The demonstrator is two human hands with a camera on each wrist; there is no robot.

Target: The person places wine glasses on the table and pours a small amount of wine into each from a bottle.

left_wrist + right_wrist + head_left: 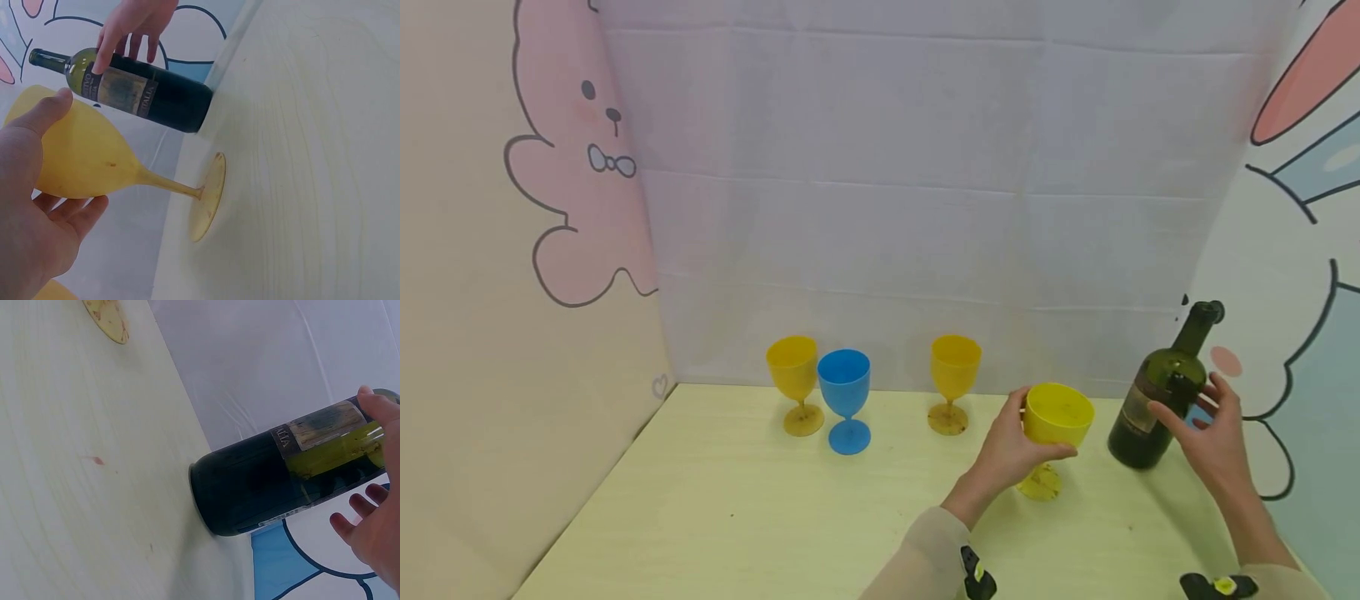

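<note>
My left hand (1011, 446) grips the bowl of a yellow goblet (1060, 414), thumb on the near side and fingers round the far side. The goblet's foot (209, 197) is at or just above the tabletop; I cannot tell which. On the right, a dark green wine bottle (1152, 408) with a label stands on the table. Around its upper body my right hand (1217, 442) is spread, the thumb at the label side. In the right wrist view its other fingers (342, 526) show a gap from the glass.
Further back stand a yellow goblet (793, 367) and a blue goblet (845, 379) side by side, with another yellow goblet (955, 367) to their right. A white cloth (850, 208) hangs behind the pale table (700, 517). Walls with cartoon drawings flank both sides.
</note>
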